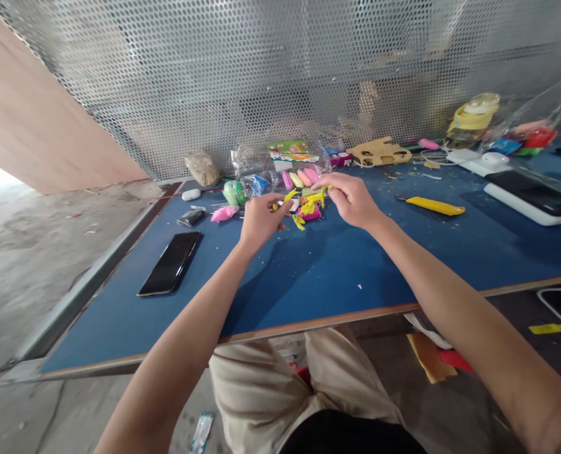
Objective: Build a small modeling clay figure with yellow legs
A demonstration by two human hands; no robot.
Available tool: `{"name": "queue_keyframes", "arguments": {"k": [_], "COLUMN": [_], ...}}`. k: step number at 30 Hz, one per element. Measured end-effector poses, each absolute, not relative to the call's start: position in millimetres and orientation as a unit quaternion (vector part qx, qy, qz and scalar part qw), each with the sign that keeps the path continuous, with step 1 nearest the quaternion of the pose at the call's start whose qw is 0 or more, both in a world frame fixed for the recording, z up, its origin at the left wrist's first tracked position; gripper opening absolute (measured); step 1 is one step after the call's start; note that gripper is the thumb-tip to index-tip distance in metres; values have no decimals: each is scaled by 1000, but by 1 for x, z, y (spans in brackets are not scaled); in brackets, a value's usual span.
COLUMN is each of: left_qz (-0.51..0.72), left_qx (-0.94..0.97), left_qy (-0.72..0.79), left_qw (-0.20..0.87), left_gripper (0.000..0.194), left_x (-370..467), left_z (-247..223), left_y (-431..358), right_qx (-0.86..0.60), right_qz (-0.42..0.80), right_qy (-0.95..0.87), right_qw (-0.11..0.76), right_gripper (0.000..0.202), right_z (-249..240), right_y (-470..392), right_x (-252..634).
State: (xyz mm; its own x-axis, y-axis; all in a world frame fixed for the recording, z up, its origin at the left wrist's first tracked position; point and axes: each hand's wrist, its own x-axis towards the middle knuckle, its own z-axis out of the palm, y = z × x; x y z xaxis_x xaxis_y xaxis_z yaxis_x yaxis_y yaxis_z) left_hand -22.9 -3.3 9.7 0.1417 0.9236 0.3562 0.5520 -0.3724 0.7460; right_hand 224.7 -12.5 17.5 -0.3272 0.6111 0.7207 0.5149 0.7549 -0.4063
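Both hands are raised over the far middle of the blue table. My left hand [263,217] is closed, with a thin yellow piece at its fingertips. My right hand [349,197] pinches the upper right end of a crumpled yellow strip [311,203], whose material I cannot make out. Ragged yellow bits hang between the two hands. Behind and below them lie a bright pink packet [311,214] and several pastel clay sticks [299,178]. Close to my left hand are a pink packet [224,214] and a green lump [234,193] in clear plastic.
A black phone [170,263] lies at the left, near a small black packet [192,217]. To the right are a yellow box cutter [432,205] and a white power bank [517,200] under a phone. A yellow-lidded bottle [472,123] stands against the perforated metal panel [261,69].
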Motion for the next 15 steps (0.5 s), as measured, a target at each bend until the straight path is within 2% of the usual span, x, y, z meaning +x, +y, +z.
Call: {"name": "queue_keyframes", "arguments": {"k": [5,8,11,15], "left_qz": [406,401,394,375], "left_qx": [727,738,738,727], "left_qy": [502,491,487,505], "left_qw": [232,233,252,277], "left_gripper": [29,29,27,27], "left_x": [-22,-22,-22,-24], "left_z": [13,15,15,13], "left_y": [-6,-7,-6,-2], "right_qx": [-334,-340,-335,-333], "right_qz": [-61,-112,-74,40], "right_qy": [-889,-896,-889,-814], "right_qw": [306,263,302,475], "right_gripper": [32,25,23,22], "right_z": [11,7,7,9], "right_y": [-6,0,-3,-8], "right_x": [220,217,212,211]}}
